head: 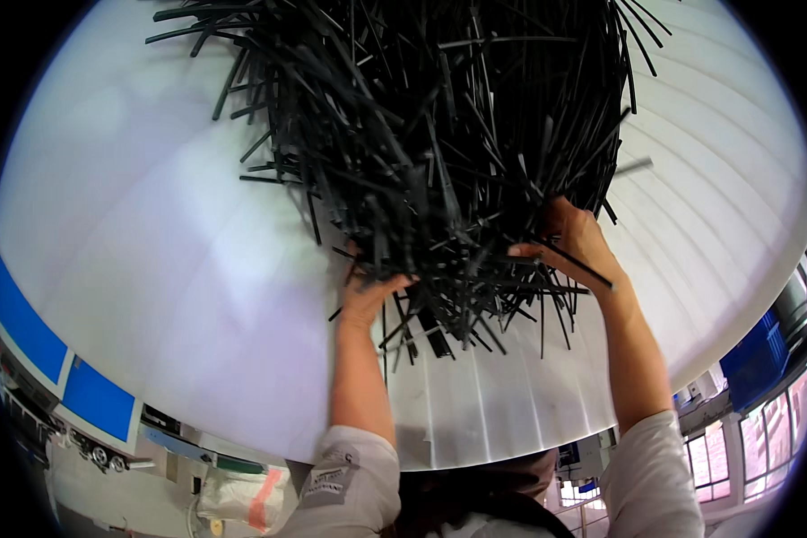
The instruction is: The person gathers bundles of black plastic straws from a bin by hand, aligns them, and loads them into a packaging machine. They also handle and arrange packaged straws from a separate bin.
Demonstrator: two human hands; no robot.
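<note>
A large heap of thin black strips [437, 168], perhaps plastic, lies tangled on a broad pale surface [242, 323]. At the heap's near edge on the left, my left hand [370, 289] holds a bunch of the strips, its fingers partly hidden beneath them. My right hand [571, 239] grips strips at the heap's near right side, with one long strip crossing over the wrist. Some fingertips of both hands are hidden among the strips. Loose ends stick out around both hands and hang towards me.
Blue panels with white frames [97, 397] stand beyond the surface at lower left, near a white sack with a red stripe [242, 494]. A blue object [756, 363] and barred windows [770, 444] are at lower right. The pale surface has ridges on its right part.
</note>
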